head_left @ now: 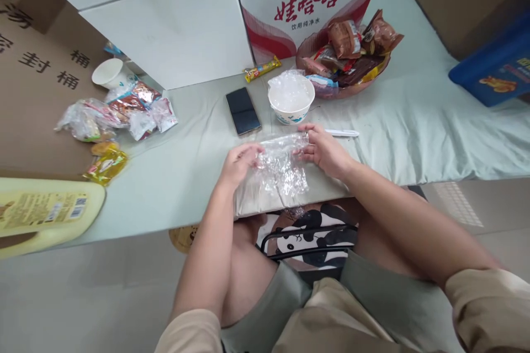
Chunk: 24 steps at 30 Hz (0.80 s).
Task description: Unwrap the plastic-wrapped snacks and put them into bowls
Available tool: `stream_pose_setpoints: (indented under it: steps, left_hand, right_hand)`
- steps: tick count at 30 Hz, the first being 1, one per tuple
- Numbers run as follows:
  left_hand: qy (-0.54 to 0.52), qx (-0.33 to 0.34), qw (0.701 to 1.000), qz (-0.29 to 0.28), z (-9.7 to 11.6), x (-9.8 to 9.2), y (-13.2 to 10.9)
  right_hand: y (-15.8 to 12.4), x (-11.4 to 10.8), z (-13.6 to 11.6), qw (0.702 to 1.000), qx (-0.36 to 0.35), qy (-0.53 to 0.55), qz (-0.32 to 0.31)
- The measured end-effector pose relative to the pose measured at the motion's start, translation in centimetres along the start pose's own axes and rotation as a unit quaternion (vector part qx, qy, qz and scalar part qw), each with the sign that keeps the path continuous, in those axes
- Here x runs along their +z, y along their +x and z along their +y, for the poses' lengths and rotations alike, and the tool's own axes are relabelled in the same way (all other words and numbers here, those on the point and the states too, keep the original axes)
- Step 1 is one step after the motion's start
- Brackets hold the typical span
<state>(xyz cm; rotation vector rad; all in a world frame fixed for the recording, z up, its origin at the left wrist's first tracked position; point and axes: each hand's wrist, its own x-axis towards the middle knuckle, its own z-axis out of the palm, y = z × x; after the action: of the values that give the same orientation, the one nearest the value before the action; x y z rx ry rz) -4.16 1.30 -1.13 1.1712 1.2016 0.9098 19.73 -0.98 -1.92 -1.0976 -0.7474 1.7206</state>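
Observation:
A crinkled clear plastic bag (281, 162) is stretched between my two hands at the front edge of the cloth-covered table. My left hand (240, 162) pinches its left side. On the other side, my right hand (325, 151) grips the upper right part with fingers curled round the film. Just beyond the bag stands a white paper bowl (291, 100) with clear plastic film inside it. A white plastic utensil (343, 133) lies to the right, past my right fingers. Left of the bowl rests a dark phone (243, 110), face up.
A basket (351, 88) of wrapped snacks sits at the back right, before a white carton (265, 5). Snack packets (128, 110) and a paper cup (111, 73) lie at left. A yellow jug (49, 209) and a blue container (492, 60) flank the table (174, 176).

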Motion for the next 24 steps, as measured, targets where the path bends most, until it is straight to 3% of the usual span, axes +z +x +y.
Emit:
stream_pose_setpoints:
  steps: [2,4,10,14,18,22,24]
  left_hand:
    - [0.096,0.064,0.993,-0.002,-0.5,0.2,-0.3]
    - [0.111,0.087,0.99,-0.001,-0.7,0.5,-0.9]
    - [-0.042,0.034,0.998,0.033,0.6,1.4,-2.2]
    - [-0.12,-0.001,0.993,-0.007,0.8,1.6,-2.1]
    - [-0.109,-0.092,0.986,-0.082,0.4,1.9,-1.9]
    - [-0.088,-0.076,0.993,-0.026,0.2,2.2,-1.8]
    - [-0.053,-0.074,0.996,-0.024,0.2,2.1,-1.8]
  right_hand:
    - [-0.3,0.0,0.2,1.0,-0.013,-0.013,0.021]
    - [-0.3,-0.2,0.4,0.999,-0.013,-0.03,0.021]
    - [-0.1,-0.3,0.3,1.0,0.014,-0.006,-0.002]
    - [-0.7,0.4,0.1,0.996,-0.033,-0.068,-0.039]
    - [-1.3,0.6,-0.1,0.994,-0.078,-0.028,-0.064]
    - [-1.3,0.2,0.1,0.982,-0.045,-0.127,-0.131]
    - [-1.2,0.0,0.2,0.975,-0.046,-0.169,-0.135]
